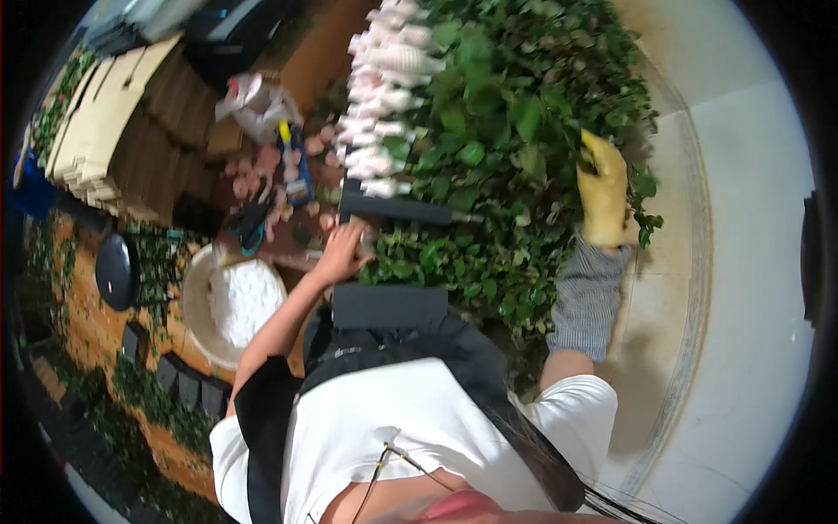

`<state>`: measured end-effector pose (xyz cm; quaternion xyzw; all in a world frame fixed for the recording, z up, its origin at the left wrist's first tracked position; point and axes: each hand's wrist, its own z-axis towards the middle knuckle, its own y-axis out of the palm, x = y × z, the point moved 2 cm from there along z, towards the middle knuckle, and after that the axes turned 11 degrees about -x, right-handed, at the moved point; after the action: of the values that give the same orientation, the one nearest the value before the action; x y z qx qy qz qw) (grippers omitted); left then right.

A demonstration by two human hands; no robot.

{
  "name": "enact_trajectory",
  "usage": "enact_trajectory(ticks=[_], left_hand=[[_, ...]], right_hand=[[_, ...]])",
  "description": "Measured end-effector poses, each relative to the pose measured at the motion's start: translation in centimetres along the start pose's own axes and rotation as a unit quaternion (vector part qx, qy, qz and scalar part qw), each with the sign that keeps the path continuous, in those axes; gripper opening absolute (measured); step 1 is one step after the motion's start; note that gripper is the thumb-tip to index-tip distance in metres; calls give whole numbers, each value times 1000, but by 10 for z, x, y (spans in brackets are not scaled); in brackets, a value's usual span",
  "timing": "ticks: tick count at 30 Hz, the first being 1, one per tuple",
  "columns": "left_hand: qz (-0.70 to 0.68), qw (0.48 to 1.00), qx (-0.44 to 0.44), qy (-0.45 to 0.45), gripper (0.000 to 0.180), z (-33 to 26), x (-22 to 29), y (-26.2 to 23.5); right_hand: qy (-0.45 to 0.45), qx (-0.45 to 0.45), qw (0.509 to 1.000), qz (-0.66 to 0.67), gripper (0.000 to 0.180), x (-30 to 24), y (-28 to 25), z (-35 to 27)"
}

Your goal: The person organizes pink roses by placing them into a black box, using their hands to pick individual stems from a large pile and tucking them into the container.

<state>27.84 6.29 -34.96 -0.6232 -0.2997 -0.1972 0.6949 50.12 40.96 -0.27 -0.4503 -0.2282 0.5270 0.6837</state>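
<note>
A dense pile of leafy green rose stems [515, 201] lies in front of me, with a row of flower heads in pale pink-white net sleeves [384, 109] along its left side. My right hand [604, 188], in a yellow glove and grey sleeve cover, is at the pile's right edge, fingers curled round a leafy stem. Leaves beside it are blurred. My left hand [339, 255], bare, is at the left end of the nearer leaves, just below a dark bar [397, 208]. Its fingers curve round something small and pale that I cannot make out.
Left of me stands a round tub [194, 301] of white pieces. Beyond it lie scissors [253, 229], loose pink petals [253, 175], a plastic bag [259, 106] and stacked cardboard [122, 131]. A dark round stool seat [117, 271] stands farther left; a pale wall [751, 218] is at right.
</note>
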Motion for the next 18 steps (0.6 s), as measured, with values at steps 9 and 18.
enact_trajectory(ticks=[9,18], left_hand=[[20,999,-41,-1,65,0,21,-25],[239,967,-91,11,48,13,42,-48]], right_hand=[[100,-311,945,-26,42,-53,145,-204],[155,-385,906,-81,14,-40,188,-231]])
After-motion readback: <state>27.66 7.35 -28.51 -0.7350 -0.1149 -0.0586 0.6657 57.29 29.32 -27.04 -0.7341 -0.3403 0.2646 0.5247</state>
